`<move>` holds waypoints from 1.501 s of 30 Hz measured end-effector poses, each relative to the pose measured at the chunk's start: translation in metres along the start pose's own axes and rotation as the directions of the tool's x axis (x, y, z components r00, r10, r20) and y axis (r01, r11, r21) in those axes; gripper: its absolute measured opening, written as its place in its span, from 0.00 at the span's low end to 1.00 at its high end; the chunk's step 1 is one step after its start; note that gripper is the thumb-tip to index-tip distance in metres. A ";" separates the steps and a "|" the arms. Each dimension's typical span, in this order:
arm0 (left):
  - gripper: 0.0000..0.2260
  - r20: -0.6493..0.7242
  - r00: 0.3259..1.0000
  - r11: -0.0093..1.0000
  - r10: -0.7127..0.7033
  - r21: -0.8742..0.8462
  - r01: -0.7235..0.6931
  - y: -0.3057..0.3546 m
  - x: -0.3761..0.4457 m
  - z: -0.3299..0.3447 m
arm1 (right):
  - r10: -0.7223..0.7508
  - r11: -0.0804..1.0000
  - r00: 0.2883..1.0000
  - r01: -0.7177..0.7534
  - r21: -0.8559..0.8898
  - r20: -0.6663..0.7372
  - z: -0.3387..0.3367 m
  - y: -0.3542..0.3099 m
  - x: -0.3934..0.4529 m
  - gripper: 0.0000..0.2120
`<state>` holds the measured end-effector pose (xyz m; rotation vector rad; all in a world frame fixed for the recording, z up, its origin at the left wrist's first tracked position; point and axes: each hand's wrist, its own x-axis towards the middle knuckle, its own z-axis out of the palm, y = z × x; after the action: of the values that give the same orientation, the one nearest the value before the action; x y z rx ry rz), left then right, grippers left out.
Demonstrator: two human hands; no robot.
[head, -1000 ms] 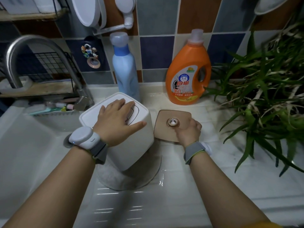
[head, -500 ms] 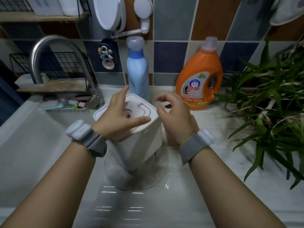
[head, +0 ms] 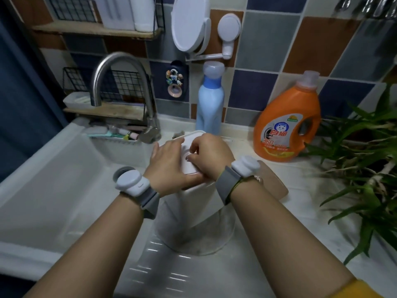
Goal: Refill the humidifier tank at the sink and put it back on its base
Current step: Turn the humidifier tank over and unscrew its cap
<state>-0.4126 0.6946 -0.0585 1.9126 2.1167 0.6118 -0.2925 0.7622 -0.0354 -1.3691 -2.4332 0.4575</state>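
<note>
White plastic, the humidifier tank (head: 194, 203) stands upright on a round translucent mat (head: 193, 237) at the desk's (head: 279, 244) left edge, right beside the sink (head: 53, 179). Both hands are on its top face: the left hand (head: 169, 166) grips the near left corner with its thumb curled along the front rim, and the right hand (head: 209, 157) has its fingers bent down, pinching at the recessed cap area on top, though what exactly they hold is hidden. Half a second ago the hands were spread and hovering at either side of the top; now they have closed in on it, and the view has tipped lower and nearer. The tan base plate (head: 272, 181), held by the right hand a second ago, lies flat on the desk just right of the tank, mostly covered by the right wrist and its watch-like band (head: 245, 166). Behind the tank, along the desk's back edge, stand a pale blue bottle (head: 209, 108) and an orange detergent jug (head: 287, 123). Green plant leaves (head: 365, 168) crowd the right edge. A curved steel faucet (head: 120, 87) arches over the sink's back left, with wire racks (head: 120, 87) behind it.
</note>
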 end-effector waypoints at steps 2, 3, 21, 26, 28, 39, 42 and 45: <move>0.53 -0.001 1.000 1.000 0.006 0.019 -0.006 -0.002 -0.001 -0.001 | 0.013 1.000 1.000 -0.013 -0.006 -0.007 0.005 -0.001 0.003 0.09; 0.53 -0.009 1.000 1.000 0.008 0.025 -0.008 -0.002 -0.002 -0.002 | 0.018 1.000 1.000 -0.018 0.004 -0.016 0.008 -0.001 0.003 0.08; 0.34 -0.067 0.997 0.978 0.029 0.208 -0.014 0.011 -0.007 0.000 | 0.319 0.857 0.918 -0.173 0.486 -0.235 0.035 0.128 -0.123 0.10; 0.33 -0.071 0.997 0.976 0.018 0.216 -0.002 0.016 -0.011 0.008 | 0.196 0.979 0.977 -0.190 0.068 -0.089 0.076 0.157 -0.149 0.13; 0.33 -0.067 0.997 0.977 0.023 0.215 -0.008 0.018 -0.014 0.011 | 0.196 0.980 0.979 -0.197 -0.004 -0.057 0.086 0.165 -0.157 0.14; 0.32 -0.060 0.998 0.981 0.012 0.195 0.000 0.025 -0.015 0.017 | 0.294 0.945 0.956 -0.294 -0.143 -0.025 0.093 0.167 -0.169 0.09; 0.33 -0.055 0.998 0.981 0.010 0.192 0.001 0.025 -0.017 0.018 | 0.331 0.934 0.944 -0.325 -0.148 0.017 0.089 0.164 -0.173 0.11; 0.33 -0.055 0.998 0.982 0.006 0.187 0.005 0.025 -0.017 0.017 | 0.340 0.935 0.940 -0.335 -0.119 0.023 0.089 0.163 -0.173 0.09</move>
<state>-0.3809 0.6820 -0.0647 2.0139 2.2815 0.4859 -0.1195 0.6820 -0.2029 -1.8583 -2.2897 0.4362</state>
